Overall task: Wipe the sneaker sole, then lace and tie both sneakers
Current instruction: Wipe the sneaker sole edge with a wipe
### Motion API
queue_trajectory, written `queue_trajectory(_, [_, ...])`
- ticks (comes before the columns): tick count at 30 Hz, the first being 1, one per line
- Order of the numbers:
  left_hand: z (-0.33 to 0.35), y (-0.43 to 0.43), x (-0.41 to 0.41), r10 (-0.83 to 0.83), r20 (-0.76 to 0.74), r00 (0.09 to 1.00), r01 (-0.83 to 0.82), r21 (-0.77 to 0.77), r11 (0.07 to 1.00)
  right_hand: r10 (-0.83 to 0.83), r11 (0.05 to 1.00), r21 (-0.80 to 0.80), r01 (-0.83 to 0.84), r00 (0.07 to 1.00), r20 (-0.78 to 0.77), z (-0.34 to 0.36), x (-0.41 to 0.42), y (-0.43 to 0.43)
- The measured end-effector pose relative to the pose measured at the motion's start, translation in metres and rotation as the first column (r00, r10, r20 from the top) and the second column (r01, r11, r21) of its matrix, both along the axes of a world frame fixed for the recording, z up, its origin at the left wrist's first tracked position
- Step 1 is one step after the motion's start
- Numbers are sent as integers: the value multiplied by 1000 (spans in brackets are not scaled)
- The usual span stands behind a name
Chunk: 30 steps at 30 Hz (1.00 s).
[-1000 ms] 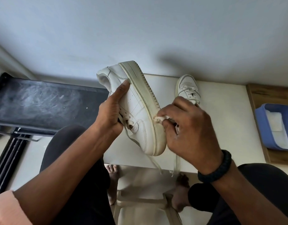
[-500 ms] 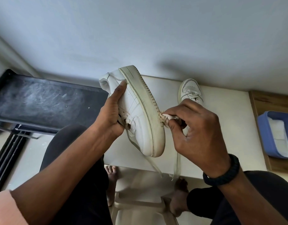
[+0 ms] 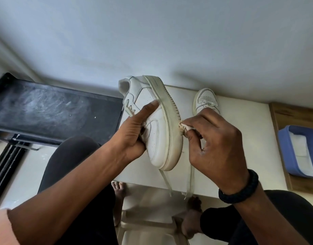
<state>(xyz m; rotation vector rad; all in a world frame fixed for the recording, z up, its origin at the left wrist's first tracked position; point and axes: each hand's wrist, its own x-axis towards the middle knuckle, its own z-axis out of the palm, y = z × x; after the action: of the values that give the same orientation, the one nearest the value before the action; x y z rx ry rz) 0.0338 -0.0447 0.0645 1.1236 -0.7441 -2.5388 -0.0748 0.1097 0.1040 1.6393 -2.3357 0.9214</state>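
While the left hand [image 3: 132,137] grips the sneaker [image 3: 157,121] held up on its side, thumb stretched along the upper and fingers curled round the front, the head view shows the sole [image 3: 171,124] turned toward the right hand [image 3: 214,144]. That hand pinches a small crumpled wipe [image 3: 184,127] between thumb and fingertips and presses it against the ribbed edge of the sole, about midway along. Loose laces [image 3: 165,181] hang from the shoe below both hands, past the near edge of the table [image 3: 240,138]. A second sneaker [image 3: 206,101] stands on the table just beyond the right hand's knuckles, partly hidden by them. Well to the right of that hand sits a blue tub [image 3: 297,151] with white sheets inside; to the left of the left hand lies a black shelf [image 3: 55,112].

The wiping step seems to be in hand, with lacing and tying not yet begun on the held shoe. The next move likely calls for sliding the wipe along the ribbed edge with firm pressure, while the left hand steadies or turns the shoe to bring up unwiped stretches.
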Motion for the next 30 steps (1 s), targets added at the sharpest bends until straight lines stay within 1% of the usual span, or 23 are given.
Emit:
queue_trajectory(2, [-2, -3, 1, 16, 30, 999, -14, -64, 998, -2, 1000, 4, 2, 1000, 3, 1, -1, 0])
queue_trajectory(5, [-6, -8, 0, 54, 22, 998, -51, -109, 993, 5, 1000, -25, -4, 999, 33, 2, -3, -1])
queue_trajectory(10, [-7, -11, 2, 65, 45, 997, -59, -123, 991, 118, 993, 25, -119, 992, 54, 3, 11, -5])
queue_trajectory(13, [-8, -13, 4, 69, 51, 996, -63, -98, 993, 236, 969, 65, -239, 970, 63, 6, 14, -6])
queue_trajectory(14, [-9, -14, 4, 66, 49, 997, -62, -84, 995, 240, 967, 67, -245, 968, 74, 7, 13, -6])
queue_trajectory(18, [-9, -8, 2, 47, 55, 997, -44, -54, 998, 92, 996, 15, -94, 991, 95, 9, 7, -9])
queue_trajectory(19, [-8, -6, 1, 47, 59, 997, -44, -42, 998, 84, 996, 18, -86, 992, 92, 9, 6, -9])
queue_trajectory(20, [-7, -5, 1, 49, 60, 997, -47, -26, 999, 104, 994, 35, -108, 990, 91, 10, 6, -9])
queue_trajectory(23, [-3, -7, 3, 66, 71, 995, -68, 16, 998, 253, 961, 92, -262, 962, 101, 16, 8, -3])
queue_trajectory(25, [2, -7, 3, 72, 89, 993, -76, 39, 996, 292, 949, 92, -301, 951, 98, 19, 9, -2])
queue_trajectory(27, [7, -4, 2, 83, 94, 992, -90, 63, 994, 225, 972, 47, -230, 970, 93, 20, 7, -5])
queue_trajectory(30, [10, 1, -4, 123, 117, 986, -132, 69, 989, 52, 998, -29, -49, 992, 114, 22, 6, -14])
